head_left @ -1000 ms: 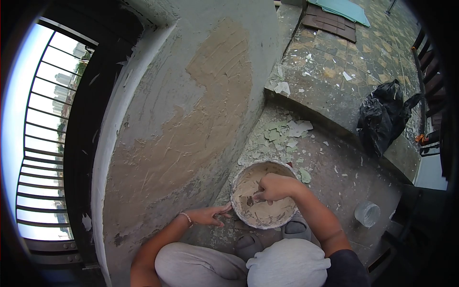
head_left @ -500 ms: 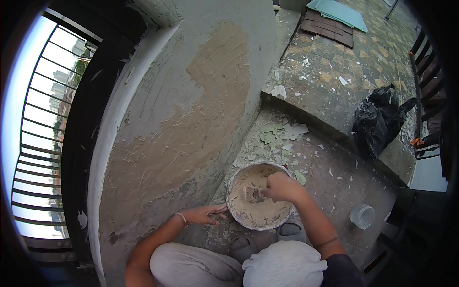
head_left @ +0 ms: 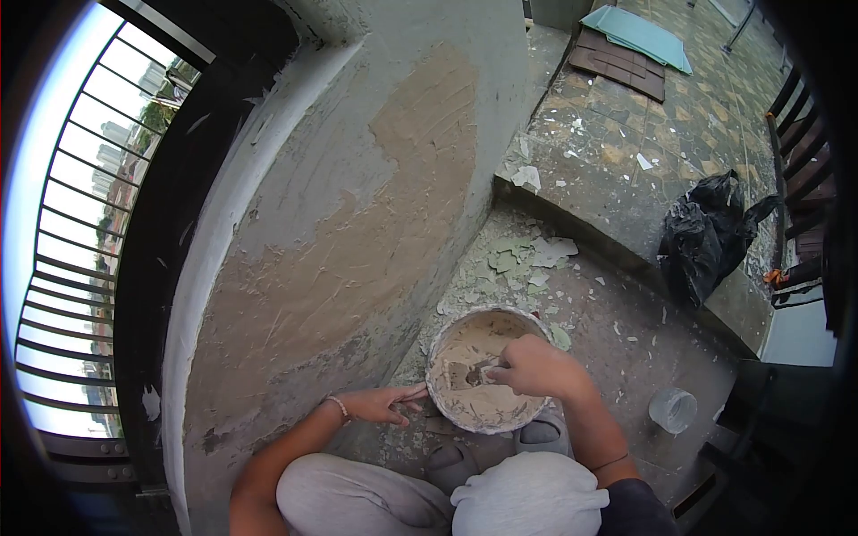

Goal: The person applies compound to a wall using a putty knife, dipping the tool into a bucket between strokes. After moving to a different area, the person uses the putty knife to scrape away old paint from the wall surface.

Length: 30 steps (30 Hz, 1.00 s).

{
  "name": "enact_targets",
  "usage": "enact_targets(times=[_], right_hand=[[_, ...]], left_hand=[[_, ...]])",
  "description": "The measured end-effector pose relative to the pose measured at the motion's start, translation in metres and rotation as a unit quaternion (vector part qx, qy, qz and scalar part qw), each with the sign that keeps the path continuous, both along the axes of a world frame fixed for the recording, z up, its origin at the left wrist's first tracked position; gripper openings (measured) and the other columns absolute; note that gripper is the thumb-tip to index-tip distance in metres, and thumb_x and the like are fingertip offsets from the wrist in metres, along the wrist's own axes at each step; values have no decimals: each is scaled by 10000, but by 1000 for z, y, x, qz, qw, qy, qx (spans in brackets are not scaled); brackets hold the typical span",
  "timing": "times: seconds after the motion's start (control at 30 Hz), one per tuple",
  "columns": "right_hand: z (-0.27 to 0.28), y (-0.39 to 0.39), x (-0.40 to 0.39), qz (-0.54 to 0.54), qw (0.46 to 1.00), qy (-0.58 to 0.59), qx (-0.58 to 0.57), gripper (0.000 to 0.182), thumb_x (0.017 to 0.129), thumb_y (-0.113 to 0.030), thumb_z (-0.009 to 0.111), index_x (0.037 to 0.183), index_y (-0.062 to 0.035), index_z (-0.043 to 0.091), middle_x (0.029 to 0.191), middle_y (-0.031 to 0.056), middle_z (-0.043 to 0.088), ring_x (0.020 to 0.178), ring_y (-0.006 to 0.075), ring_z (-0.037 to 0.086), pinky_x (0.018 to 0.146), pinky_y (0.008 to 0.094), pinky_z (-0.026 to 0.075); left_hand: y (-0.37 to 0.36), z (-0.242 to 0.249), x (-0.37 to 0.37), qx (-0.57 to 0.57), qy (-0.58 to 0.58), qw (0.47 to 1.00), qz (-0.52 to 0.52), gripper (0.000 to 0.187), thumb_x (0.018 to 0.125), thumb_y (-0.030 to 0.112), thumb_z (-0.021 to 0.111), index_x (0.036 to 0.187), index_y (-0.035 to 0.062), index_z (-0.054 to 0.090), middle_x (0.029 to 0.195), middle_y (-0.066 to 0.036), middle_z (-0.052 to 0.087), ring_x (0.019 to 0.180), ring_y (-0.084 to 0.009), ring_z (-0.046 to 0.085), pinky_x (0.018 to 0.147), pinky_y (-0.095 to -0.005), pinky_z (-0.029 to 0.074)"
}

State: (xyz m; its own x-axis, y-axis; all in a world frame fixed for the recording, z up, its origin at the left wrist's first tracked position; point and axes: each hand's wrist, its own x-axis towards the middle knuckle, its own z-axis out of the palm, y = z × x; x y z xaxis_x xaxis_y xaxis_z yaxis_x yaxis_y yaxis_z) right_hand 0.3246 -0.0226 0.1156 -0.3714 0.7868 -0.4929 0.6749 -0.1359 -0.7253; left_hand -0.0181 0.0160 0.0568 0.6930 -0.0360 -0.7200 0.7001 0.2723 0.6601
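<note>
A round bucket (head_left: pixel 440 409) with a smeared rim stands on the floor between my feet and the wall, holding wet tan plaster (head_left: pixel 496 406). My right hand (head_left: pixel 536 366) is inside it, closed around a small putty knife (head_left: pixel 478 373); its blade is coated and partly sunk in the plaster, and the handle is mostly hidden by my fingers. With fingers stretched out, my left hand (head_left: pixel 384 405) rests its fingertips against the bucket's left side. Beside it rises a grey wall (head_left: pixel 304 192) with a broad patch of tan plaster (head_left: pixel 331 268) spread over it.
Loose paint flakes (head_left: pixel 514 259) litter the floor beyond the bucket. A clear plastic tub (head_left: pixel 673 409) sits at the right. On the raised step (head_left: pixel 608 192) lie a black plastic bag (head_left: pixel 706 237) and, farther back, teal sheets (head_left: pixel 639 37) over a brown panel (head_left: pixel 617 64). A barred railing (head_left: pixel 76 232) runs along the left.
My right hand has shifted slightly down with the putty knife, whose blade has moved a little left and lower in the plaster. My left hand keeps its place at the bucket.
</note>
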Motion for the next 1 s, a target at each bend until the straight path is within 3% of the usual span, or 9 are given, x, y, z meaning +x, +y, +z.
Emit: enact_targets(times=[0.1, 0.33, 0.43, 0.53, 0.63, 0.73, 0.83, 0.9, 1.0], right_hand=[[-14, -7, 20, -40, 995, 36, -83, 414, 876, -351, 591, 760, 31, 701, 592, 104, 656, 607, 231, 664, 618, 356, 509], [-49, -9, 11, -74, 994, 42, -70, 426, 876, -374, 600, 764, 25, 701, 598, 107, 655, 595, 230, 651, 609, 354, 501], [-42, -1, 9, -84, 993, 51, -62, 425, 864, -383, 630, 794, 31, 690, 603, 101, 650, 599, 213, 648, 602, 339, 497], [-33, -11, 27, -98, 984, 131, -74, 364, 835, -344, 699, 815, 18, 669, 626, 49, 640, 577, 156, 618, 566, 299, 470], [-42, -31, 53, -109, 951, 261, -124, 296, 793, -267, 760, 887, -11, 644, 673, 3, 602, 566, 75, 525, 495, 238, 406], [-45, -61, 83, -186, 901, 347, -181, 303, 734, -166, 787, 937, -22, 613, 700, 14, 597, 549, 71, 529, 481, 221, 406], [-8, -68, 98, -237, 869, 409, -148, 334, 710, -85, 774, 982, -17, 591, 692, 16, 595, 531, 85, 539, 468, 229, 408], [31, -62, 101, -261, 852, 440, -109, 408, 692, -49, 770, 1043, -4, 567, 695, 26, 597, 518, 91, 535, 454, 237, 402], [151, -30, 79, -292, 874, 387, -41, 546, 604, -77, 825, 1073, 10, 558, 687, 9, 579, 525, 79, 535, 457, 243, 423]], left_hand=[[1, 3, 2, 10, 3, 1000, 0, 868, 891, -9, 584, 1523, 136, 7, 1569, -101, 179, 1327, -224, 406, 966, -332, 484], [1, 3, 4, -5, 13, 1000, 2, 877, 889, -21, 581, 1524, 139, -3, 1578, -108, 145, 1307, -211, 425, 968, -332, 475], [-2, 7, 6, 11, 4, 999, 37, 782, 913, 35, 572, 1527, 120, 96, 1483, -103, 353, 1193, -177, 497, 954, -306, 455], [1, -20, -12, 40, 56, 996, 48, 580, 959, 166, 537, 1480, 83, 296, 1229, -65, 529, 1025, -142, 526, 906, -285, 439], [4, -2, 6, 121, 84, 989, 14, 462, 974, 281, 491, 1345, 7, 460, 1078, -66, 579, 928, -145, 547, 842, -299, 470], [6, 24, 37, 102, 12, 995, -11, 442, 993, 351, 446, 1267, 10, 510, 1043, -71, 591, 878, -144, 567, 825, -309, 470], [11, 37, 73, 123, -54, 989, -54, 465, 998, 399, 420, 1221, 10, 543, 985, -99, 601, 885, -174, 565, 838, -330, 457], [6, 69, 97, 227, -109, 967, -43, 497, 997, 426, 406, 1203, -2, 552, 967, -108, 603, 896, -194, 566, 857, -336, 448], [1, 142, 122, 273, -129, 953, -7, 499, 1003, 415, 402, 1241, -5, 530, 1031, -119, 605, 955, -220, 569, 896, -344, 434]])
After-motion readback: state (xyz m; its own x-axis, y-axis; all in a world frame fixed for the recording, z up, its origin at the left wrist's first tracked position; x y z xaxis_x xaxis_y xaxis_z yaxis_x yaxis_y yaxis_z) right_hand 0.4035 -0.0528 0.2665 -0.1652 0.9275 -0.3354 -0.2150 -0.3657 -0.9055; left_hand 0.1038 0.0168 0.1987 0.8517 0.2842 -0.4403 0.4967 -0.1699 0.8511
